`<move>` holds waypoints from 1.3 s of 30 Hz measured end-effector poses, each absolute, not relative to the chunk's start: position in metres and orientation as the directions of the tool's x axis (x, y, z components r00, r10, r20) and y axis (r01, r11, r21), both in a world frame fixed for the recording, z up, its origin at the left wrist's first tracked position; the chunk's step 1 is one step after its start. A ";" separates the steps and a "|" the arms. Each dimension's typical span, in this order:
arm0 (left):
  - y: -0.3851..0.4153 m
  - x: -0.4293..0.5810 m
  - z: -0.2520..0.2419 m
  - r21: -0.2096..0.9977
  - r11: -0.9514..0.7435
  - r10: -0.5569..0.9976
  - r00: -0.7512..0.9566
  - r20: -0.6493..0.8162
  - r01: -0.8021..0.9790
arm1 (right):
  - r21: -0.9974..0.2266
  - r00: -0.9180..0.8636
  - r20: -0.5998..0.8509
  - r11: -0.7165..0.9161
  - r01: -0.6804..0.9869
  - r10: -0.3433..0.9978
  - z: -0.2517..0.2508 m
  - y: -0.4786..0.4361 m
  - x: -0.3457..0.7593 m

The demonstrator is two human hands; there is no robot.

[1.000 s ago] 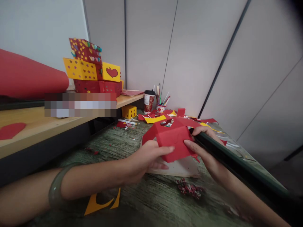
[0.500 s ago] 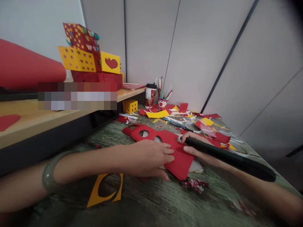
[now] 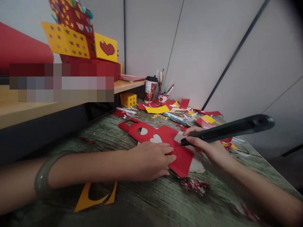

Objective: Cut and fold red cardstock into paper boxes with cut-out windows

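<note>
Red card (image 3: 182,160) with cut-out holes, one heart-shaped, lies on a whitish sheet (image 3: 197,164) on the table. My left hand (image 3: 151,160), a ring on one finger, rests flat across the card's near part with fingers stretched out. Between the thumb and fingers of my right hand (image 3: 210,151) is a dark utility knife (image 3: 232,128). Its front end points down-left over the card's right part; the blade is too small to make out. Below my left forearm is a yellow paper offcut (image 3: 87,198) with a curved opening.
Paper scraps (image 3: 157,109), pens and tape rolls spread across the table's far side. A lidded paper cup (image 3: 151,90) and a pen holder (image 3: 163,97) stand by the wall. Decorated boxes (image 3: 71,41) are stacked on the wooden shelf (image 3: 26,110) at left. Dried flowers (image 3: 195,186) lie near the card.
My right hand has drawn back a little from the card, and the knife's rear end has swung upward. My left hand stays on the card. The view has shifted slightly.
</note>
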State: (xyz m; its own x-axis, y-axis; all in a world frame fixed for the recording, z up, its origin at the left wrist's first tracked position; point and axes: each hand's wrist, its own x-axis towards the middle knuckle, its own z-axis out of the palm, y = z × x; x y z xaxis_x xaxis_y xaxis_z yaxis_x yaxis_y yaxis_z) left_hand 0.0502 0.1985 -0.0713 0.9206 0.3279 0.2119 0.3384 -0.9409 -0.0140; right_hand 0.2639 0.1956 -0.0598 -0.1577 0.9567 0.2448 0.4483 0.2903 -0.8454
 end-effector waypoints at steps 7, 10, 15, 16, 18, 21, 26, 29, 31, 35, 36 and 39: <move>0.204 0.050 -0.071 -0.033 -0.940 0.325 0.924 0.199 0.338 | -0.847 -0.239 0.230 0.315 0.427 0.943 -0.072 0.196 0.261; 0.205 0.051 -0.074 -0.058 -0.937 0.328 0.923 0.199 0.346 | -0.804 -0.249 0.253 0.346 0.483 0.935 -0.075 0.197 0.265; 0.204 0.050 -0.074 -0.064 -0.939 0.322 0.929 0.185 0.338 | -0.757 -0.232 0.248 0.338 0.560 0.941 -0.078 0.196 0.267; 0.204 0.050 -0.073 -0.061 -0.940 0.321 0.929 0.183 0.337 | -0.753 -0.234 0.248 0.339 0.565 0.940 -0.078 0.195 0.267; 0.204 0.050 -0.073 -0.050 -0.940 0.325 0.930 0.174 0.338 | -0.754 -0.243 0.243 0.341 0.562 0.939 -0.078 0.194 0.266; 0.205 0.050 -0.073 -0.031 -0.938 0.336 0.928 0.159 0.345 | -0.749 -0.262 0.239 0.349 0.562 0.935 -0.077 0.195 0.265; 0.205 0.049 -0.074 -0.019 -0.937 0.341 0.925 0.167 0.349 | -0.738 -0.301 0.237 0.372 0.563 0.924 -0.076 0.197 0.263; 0.206 0.048 -0.073 -0.011 -0.942 0.328 0.926 0.188 0.336 | -0.722 -0.302 0.255 0.389 0.572 0.918 -0.076 0.196 0.263; 0.206 0.047 -0.073 0.001 -0.945 0.322 0.930 0.179 0.327 | -0.714 -0.297 0.264 0.393 0.580 0.918 -0.077 0.194 0.263; 0.208 0.047 -0.074 0.012 -0.949 0.313 0.936 0.160 0.315 | -0.724 -0.273 0.259 0.373 0.580 0.927 -0.079 0.192 0.262; 0.209 0.047 -0.075 0.012 -0.949 0.311 0.936 0.164 0.314 | -0.725 -0.265 0.265 0.372 0.579 0.927 -0.080 0.192 0.262; 0.210 0.047 -0.077 0.022 -0.949 0.313 0.934 0.171 0.314 | -0.720 -0.262 0.286 0.387 0.576 0.922 -0.082 0.193 0.262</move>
State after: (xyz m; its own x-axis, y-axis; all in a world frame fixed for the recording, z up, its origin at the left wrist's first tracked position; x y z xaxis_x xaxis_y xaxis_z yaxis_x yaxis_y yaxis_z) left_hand 0.0470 0.2103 -0.0766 0.9341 0.3132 0.1713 0.3142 -0.9491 0.0220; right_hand 0.2619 0.1928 -0.0823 -0.2619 0.9218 0.2857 0.5757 0.3868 -0.7203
